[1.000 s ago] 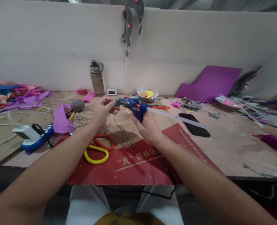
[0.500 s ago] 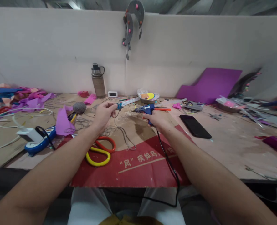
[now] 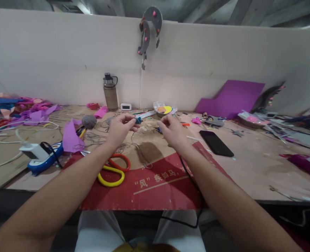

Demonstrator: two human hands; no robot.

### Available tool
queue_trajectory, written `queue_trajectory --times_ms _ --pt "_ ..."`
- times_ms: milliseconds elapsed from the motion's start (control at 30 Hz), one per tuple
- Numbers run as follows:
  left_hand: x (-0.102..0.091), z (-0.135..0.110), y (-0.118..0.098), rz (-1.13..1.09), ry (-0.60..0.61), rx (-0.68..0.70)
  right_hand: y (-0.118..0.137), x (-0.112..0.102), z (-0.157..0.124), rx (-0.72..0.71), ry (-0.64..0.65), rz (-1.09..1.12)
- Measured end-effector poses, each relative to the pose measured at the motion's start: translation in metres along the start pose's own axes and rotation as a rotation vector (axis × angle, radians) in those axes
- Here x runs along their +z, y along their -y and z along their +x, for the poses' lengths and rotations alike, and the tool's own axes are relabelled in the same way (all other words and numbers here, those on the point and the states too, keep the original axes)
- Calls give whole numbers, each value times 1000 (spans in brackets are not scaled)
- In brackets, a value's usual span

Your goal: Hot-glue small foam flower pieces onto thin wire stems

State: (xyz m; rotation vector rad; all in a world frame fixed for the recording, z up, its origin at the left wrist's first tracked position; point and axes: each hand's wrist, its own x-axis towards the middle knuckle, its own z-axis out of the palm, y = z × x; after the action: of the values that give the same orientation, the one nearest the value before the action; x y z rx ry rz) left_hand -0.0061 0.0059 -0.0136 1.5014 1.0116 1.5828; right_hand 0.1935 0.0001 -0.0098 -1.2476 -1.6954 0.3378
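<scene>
Head view: left hand [image 3: 120, 128] is pinching a blue piece [image 3: 138, 120] mid-frame.
Right hand [image 3: 172, 132] is hovering loosely curled, apparently empty; a firm fingertip pinch seems best.

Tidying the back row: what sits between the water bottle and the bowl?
A small white clock stands there, shown in the head view.

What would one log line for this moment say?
left hand: pinching small blue piece | right hand: close by, apart, grip unclear | table: scissors near left wrist, phone at right
</scene>
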Motion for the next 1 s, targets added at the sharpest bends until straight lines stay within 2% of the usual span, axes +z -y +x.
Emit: queue_trajectory --times_ms 67,133,200,267,400,667,767,1000 --pt "-1 -1 -2 104 3 33 16 21 -1 5 76 305" --pt "-3 -2 -4 247 -20 111 29 40 0 113 151 520" --pt "-5 -2 -7 372 -69 204 37 53 1 219 235 671" --pt "-7 -1 -10 410 -107 236 40 60 2 275 249 725" --pt "-6 0 -10 298 -104 157 37 60 0 224 161 603" --pt "-1 -3 -10 215 -82 119 37 40 -5 -81 13 276" --pt "-1 -3 -8 204 -70 117 38 37 -4 -111 -18 218" --pt "0 0 -3 54 -52 57 34 39 0 -61 -8 200"
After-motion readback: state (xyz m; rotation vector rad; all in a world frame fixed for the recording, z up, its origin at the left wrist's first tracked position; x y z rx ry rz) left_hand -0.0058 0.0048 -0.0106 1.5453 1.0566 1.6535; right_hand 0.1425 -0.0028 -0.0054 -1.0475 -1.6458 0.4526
